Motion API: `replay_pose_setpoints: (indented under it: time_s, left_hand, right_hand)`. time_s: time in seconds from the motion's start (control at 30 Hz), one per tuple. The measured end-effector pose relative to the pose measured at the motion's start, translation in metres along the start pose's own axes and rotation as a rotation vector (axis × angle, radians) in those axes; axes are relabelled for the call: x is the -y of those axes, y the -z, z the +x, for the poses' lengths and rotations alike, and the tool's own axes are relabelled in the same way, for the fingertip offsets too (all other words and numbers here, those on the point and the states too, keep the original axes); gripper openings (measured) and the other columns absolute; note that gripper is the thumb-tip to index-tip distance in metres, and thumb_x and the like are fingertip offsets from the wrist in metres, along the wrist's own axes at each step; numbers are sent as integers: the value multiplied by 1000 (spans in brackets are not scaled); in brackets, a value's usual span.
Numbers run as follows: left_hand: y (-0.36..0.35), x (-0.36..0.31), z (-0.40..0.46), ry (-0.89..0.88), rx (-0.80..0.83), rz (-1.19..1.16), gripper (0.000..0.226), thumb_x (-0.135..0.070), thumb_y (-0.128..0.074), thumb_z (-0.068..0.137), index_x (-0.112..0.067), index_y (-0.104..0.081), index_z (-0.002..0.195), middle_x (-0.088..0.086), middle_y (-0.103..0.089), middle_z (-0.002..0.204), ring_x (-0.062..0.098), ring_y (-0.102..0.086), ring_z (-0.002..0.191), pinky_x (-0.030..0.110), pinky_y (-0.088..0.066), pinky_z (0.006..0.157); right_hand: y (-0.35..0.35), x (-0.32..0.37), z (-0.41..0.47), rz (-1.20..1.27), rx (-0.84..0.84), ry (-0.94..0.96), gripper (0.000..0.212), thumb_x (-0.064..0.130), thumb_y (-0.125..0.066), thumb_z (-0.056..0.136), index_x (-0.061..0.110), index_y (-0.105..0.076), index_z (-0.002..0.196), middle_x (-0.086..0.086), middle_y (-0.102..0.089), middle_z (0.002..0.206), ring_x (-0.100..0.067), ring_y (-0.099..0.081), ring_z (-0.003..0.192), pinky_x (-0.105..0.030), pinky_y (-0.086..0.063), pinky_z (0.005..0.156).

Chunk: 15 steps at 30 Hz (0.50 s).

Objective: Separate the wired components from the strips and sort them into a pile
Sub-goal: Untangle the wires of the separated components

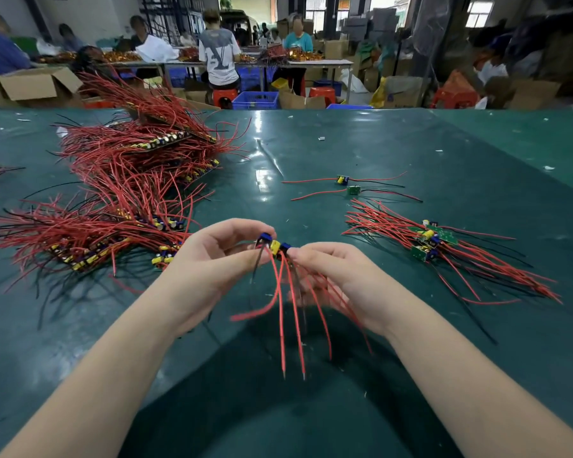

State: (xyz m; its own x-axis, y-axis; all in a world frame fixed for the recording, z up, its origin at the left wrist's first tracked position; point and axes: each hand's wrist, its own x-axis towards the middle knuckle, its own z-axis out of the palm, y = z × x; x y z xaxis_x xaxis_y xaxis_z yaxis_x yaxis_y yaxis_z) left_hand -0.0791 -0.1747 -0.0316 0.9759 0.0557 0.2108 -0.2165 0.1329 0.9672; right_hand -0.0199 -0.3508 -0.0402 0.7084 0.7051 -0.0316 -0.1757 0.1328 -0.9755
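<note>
Both hands hold a short strip section (274,246) up over the green table (377,153), its red and black wires hanging down toward the person. The left hand (209,259) pinches one end between thumb and curled fingers, and the right hand (328,269) pinches the other end – the step in hand looks like snapping one wired board free. Next comes a clean break at the joint, then a reach right to the sorted pile (434,241), near the right hand. Unsplit strips (129,180) lie heaped to the left – much work remains.
</note>
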Motion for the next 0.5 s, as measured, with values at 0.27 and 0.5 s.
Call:
replay_pose_setpoints:
  time_s: [0.27,0.5]
  left_hand:
    - [-3,4,2,-138,-78,222,25,-14,-72,70,-8,-66,93,-1,-72,88,9,-66,85,18,-52,83]
    - [-5,10,4,-165,-144,255,17,-3,-70,80,-11,-67,94,1,-72,84,10,-67,81,20,-53,81]
  right_hand:
    - [0,-2,3,157,-113,35,12,15,-73,67,7,-74,76,-13,-72,78,-19,-70,66,-24,-55,63]
    - [-4,-5,7,283,-147,14,25,7,-72,64,-2,-69,87,-13,-71,80,-18,-68,67,-25,-56,66]
